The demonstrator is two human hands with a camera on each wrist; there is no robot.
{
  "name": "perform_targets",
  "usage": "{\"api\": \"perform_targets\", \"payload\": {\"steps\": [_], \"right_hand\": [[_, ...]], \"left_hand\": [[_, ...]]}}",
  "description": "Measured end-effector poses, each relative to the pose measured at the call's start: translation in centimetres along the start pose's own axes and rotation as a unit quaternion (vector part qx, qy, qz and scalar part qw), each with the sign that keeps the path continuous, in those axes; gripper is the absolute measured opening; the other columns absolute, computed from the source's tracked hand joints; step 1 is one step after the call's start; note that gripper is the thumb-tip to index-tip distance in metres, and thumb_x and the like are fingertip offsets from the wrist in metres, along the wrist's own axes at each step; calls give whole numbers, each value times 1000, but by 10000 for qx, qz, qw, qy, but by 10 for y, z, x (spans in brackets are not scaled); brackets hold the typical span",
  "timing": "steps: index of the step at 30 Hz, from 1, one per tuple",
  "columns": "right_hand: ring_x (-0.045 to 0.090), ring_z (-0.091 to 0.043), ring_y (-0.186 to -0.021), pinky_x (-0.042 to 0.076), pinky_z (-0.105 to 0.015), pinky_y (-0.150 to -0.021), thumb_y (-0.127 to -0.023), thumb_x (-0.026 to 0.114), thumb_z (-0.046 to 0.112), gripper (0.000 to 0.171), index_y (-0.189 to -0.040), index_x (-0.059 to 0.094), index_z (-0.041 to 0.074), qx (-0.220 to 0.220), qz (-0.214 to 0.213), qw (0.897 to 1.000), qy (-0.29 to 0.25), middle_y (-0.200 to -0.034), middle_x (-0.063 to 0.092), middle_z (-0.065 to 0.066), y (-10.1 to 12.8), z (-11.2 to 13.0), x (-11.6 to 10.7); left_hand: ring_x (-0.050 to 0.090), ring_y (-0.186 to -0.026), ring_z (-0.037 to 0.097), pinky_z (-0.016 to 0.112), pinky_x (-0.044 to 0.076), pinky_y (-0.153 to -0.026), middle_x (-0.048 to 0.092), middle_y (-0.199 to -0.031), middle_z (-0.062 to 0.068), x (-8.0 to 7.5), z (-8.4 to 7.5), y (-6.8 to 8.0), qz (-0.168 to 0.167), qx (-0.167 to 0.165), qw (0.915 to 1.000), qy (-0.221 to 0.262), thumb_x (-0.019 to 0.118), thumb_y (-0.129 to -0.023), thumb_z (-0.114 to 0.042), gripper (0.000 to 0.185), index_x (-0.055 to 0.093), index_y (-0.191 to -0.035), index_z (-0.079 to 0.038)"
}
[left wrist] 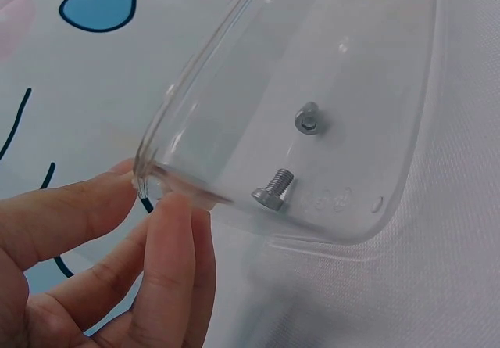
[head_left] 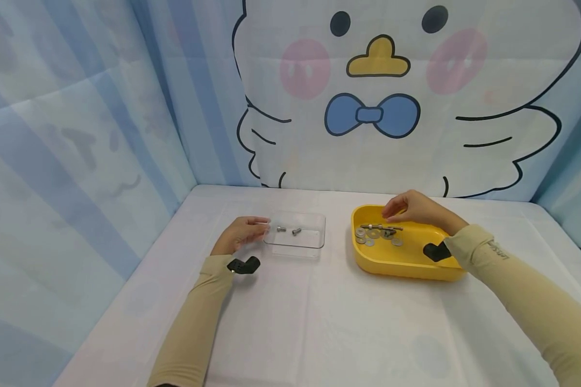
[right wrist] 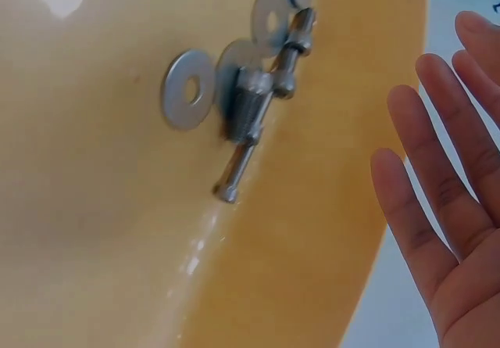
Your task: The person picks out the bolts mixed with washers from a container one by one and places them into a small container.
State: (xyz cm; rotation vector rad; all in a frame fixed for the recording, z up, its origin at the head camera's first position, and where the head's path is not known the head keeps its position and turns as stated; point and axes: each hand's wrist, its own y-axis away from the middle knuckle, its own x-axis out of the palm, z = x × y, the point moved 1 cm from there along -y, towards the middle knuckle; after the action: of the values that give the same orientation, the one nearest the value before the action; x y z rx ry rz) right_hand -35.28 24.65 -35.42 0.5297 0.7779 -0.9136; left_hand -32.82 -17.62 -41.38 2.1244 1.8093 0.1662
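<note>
My left hand (head_left: 242, 235) pinches the left end of a clear plastic box (head_left: 311, 223), thumb on one side of the rim and fingers on the other. Inside the box lie two short hex socket bolts (left wrist: 273, 190), seen close up in the left wrist view. Over the far rim of the yellow tray (head_left: 411, 270) hovers my right hand (head_left: 416, 208), holding nothing; its fingers look loosely extended in the right wrist view. Below it, metal washers (right wrist: 187, 90) and several bolts (right wrist: 237, 168) are heaped toward the tray's left end.
A white cloth (head_left: 368, 333) covers the table under both containers. Behind it hangs a curtain (head_left: 290, 145) printed with a cartoon figure, and a pale blue one (head_left: 77, 161) closes the left side. Black wrist cameras (head_left: 243, 265) sit on both sleeves.
</note>
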Motion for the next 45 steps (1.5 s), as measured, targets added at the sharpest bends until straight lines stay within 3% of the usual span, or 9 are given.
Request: {"api": "perform_targets", "payload": {"steps": [18,28,45], "right_hand": [[67,-21,-88,56,-33,-80,-82,71,5,18,-98,70,-2,182,287,9993,179,-96,71,-14,-9,-30,14],[66,-19,-86,56,-35,-80,-81,70,4,16,-97,71,-1,119,315,9988,356,-94,72,-13,-9,-33,19],[61,-13,-75,55,-27,-71,-79,72,2,12,-91,71,-1,79,405,9975,578,-88,71,-9,-11,-31,28]], "left_hand": [[58,-77,2,12,51,-67,61,-105,3,-1,1,0,-16,-16,10000,30,60,-91,-6,42,51,-132,2],[58,-74,2,11,51,-65,61,-97,1,-1,-2,3,2,54,10000,57,59,-92,-6,42,51,-131,4],[58,-73,3,12,51,-64,61,-93,-1,-1,-1,3,49,61,9999,143,60,-91,-6,43,50,-131,4]]}}
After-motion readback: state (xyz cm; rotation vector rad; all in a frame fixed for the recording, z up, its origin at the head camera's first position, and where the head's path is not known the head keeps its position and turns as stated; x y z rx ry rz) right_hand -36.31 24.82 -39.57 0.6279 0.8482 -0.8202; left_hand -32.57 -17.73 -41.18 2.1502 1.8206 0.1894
